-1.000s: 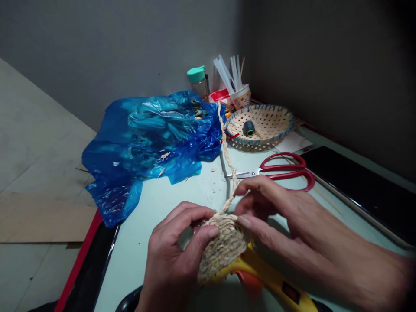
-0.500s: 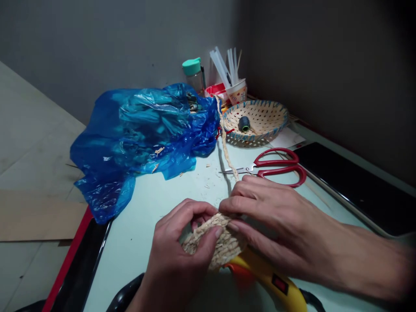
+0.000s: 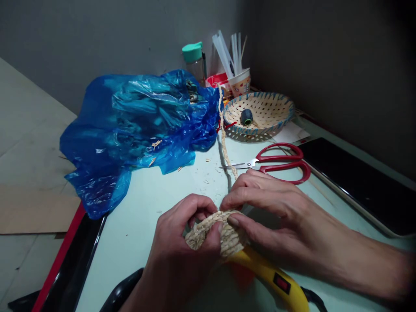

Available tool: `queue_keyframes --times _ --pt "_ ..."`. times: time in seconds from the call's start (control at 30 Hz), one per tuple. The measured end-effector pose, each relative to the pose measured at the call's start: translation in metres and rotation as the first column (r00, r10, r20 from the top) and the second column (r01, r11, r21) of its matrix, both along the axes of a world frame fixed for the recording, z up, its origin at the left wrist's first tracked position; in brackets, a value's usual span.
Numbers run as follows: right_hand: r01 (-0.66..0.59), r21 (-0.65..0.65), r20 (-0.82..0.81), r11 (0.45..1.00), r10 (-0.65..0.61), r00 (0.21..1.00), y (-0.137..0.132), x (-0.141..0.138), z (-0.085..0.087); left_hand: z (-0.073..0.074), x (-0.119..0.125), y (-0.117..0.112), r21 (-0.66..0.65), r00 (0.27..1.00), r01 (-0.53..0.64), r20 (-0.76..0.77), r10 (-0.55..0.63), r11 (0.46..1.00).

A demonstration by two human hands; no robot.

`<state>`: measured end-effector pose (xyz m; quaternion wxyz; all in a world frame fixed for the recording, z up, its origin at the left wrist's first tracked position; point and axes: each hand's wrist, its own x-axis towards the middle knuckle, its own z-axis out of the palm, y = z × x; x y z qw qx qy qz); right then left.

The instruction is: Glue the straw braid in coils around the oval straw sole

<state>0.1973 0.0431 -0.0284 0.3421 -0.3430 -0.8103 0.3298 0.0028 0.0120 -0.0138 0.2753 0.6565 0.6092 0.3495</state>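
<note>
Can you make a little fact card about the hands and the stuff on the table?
Left hand: grips the coiled braided piece
Right hand: pinches its upper edge
Braided cord: extends beyond the right hand
Glue gun: yellow, partly hidden
Scissors: red handles
Basket: holds a dark thread spool
Cup: holds translucent sticks
Plastic bag: blue

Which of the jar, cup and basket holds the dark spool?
The shallow woven basket with the blue-laced rim: the dark spool lies inside. The paper cup holds pale sticks; the jar wears a green lid.
</note>
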Motion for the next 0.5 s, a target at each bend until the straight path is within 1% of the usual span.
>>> queue_keyframes --times 0.17,0.23,0.33,0.4,0.5 --pt "-0.118 -0.065 0.132 0.991 0.126 0.983 0.007 0.006 0.005 -0.003 -0.004 0.004 -0.019 0.999 0.048 0.013 -0.048 0.999" --pt "-0.17 -0.112 0.134 0.979 0.185 0.974 0.009 0.007 0.007 -0.005 -0.006 0.006 -0.03 0.996 0.086 0.013 -0.085 0.996" --pt "-0.24 -0.187 0.096 0.953 0.261 0.961 0.011 0.008 0.008 -0.009 -0.011 0.008 -0.041 0.989 0.143 0.049 -0.141 0.989" --pt "-0.239 -0.208 0.108 0.948 0.265 0.958 0.011 0.007 0.008 -0.011 -0.013 0.01 -0.048 0.986 0.151 0.077 -0.147 0.987" --pt "-0.192 -0.186 0.123 0.964 0.217 0.968 0.008 0.005 0.009 -0.014 -0.017 0.012 -0.062 0.983 0.162 0.102 -0.155 0.985"
